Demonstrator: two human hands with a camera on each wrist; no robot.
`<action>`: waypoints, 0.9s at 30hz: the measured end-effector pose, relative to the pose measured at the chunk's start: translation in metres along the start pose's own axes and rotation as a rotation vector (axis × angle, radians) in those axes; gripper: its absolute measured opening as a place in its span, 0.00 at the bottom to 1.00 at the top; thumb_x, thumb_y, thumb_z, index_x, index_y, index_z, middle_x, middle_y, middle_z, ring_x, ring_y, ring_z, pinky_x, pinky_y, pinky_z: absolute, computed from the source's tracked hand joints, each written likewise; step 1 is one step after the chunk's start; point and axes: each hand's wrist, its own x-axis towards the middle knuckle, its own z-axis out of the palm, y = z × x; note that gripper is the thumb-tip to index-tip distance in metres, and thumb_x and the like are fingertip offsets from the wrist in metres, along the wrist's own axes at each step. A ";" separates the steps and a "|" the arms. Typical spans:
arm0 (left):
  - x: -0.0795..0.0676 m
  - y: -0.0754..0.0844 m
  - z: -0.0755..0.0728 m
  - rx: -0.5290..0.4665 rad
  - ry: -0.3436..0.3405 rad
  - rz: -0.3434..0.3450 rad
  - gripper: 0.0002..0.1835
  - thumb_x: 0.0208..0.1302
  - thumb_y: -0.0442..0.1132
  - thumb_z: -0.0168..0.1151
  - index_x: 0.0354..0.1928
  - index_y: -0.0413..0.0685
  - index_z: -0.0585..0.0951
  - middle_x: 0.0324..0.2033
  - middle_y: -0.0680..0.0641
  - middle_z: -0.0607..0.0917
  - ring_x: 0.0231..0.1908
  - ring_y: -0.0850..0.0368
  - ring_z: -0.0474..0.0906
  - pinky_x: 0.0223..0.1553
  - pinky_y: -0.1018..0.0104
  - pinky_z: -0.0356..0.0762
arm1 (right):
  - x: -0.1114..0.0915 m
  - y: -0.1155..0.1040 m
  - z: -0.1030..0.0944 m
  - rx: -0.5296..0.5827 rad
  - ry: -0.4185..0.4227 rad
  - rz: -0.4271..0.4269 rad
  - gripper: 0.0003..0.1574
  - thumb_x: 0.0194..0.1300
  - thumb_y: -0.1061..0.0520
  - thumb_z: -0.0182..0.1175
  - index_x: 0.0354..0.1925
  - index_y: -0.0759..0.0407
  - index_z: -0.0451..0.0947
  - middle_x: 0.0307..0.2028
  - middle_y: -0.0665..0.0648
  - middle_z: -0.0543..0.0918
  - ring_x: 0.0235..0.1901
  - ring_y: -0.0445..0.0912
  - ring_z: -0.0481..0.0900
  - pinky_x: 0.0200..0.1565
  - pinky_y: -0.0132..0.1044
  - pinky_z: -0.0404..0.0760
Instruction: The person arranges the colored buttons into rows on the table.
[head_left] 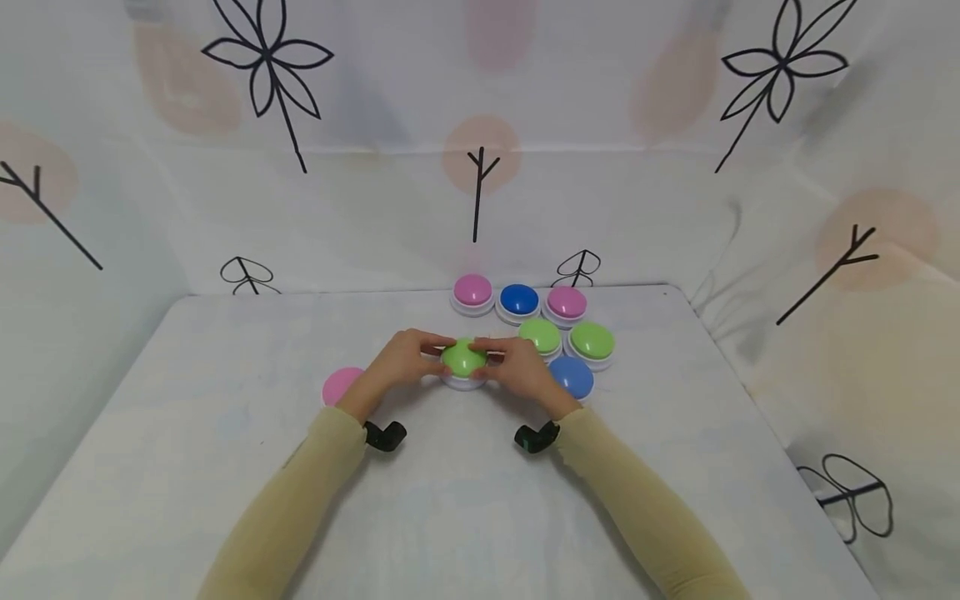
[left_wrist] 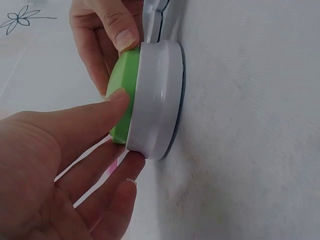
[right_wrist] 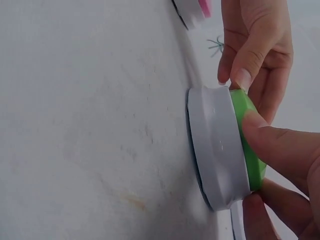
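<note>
A round push button with a green dome and white base [head_left: 463, 360] stands on the white table. My left hand [head_left: 405, 358] holds it from the left, thumb on the near side of the dome and fingers behind. From the right, my right hand [head_left: 521, 368] pinches the same button in mirror fashion. In the left wrist view, the left thumb [left_wrist: 117, 100] lies on the green dome and fingertips touch the rim of the white base [left_wrist: 157, 100]. The right wrist view has the right thumb [right_wrist: 255, 122] on the dome. The base's underside seems level with the tabletop.
Right of the hands stand two green buttons [head_left: 592, 341] and a blue button [head_left: 572, 377]. Behind them are a pink button [head_left: 472, 290], a darker blue one [head_left: 519, 299] and another pink one [head_left: 567, 302]. Another pink button [head_left: 342, 386] is partly hidden by the left wrist.
</note>
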 end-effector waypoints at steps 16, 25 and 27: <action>-0.023 -0.003 -0.018 0.091 -0.064 -0.009 0.26 0.56 0.43 0.74 0.60 0.56 0.83 0.51 0.47 0.86 0.54 0.49 0.80 0.56 0.50 0.75 | -0.008 -0.008 0.015 0.014 -0.057 -0.081 0.26 0.60 0.56 0.73 0.57 0.53 0.83 0.61 0.54 0.80 0.62 0.48 0.75 0.56 0.39 0.78; -0.035 -0.018 -0.025 0.068 -0.065 0.039 0.26 0.57 0.44 0.75 0.60 0.56 0.83 0.51 0.49 0.86 0.53 0.49 0.81 0.59 0.47 0.73 | -0.007 -0.017 0.026 0.038 -0.091 -0.079 0.25 0.61 0.59 0.72 0.57 0.54 0.83 0.61 0.55 0.79 0.63 0.48 0.75 0.56 0.35 0.78; -0.038 -0.021 -0.026 0.076 -0.058 0.045 0.26 0.57 0.44 0.75 0.59 0.57 0.83 0.50 0.50 0.86 0.54 0.49 0.80 0.58 0.46 0.73 | -0.007 -0.018 0.027 0.048 -0.098 -0.089 0.25 0.61 0.60 0.71 0.57 0.55 0.83 0.61 0.55 0.79 0.63 0.48 0.74 0.56 0.36 0.78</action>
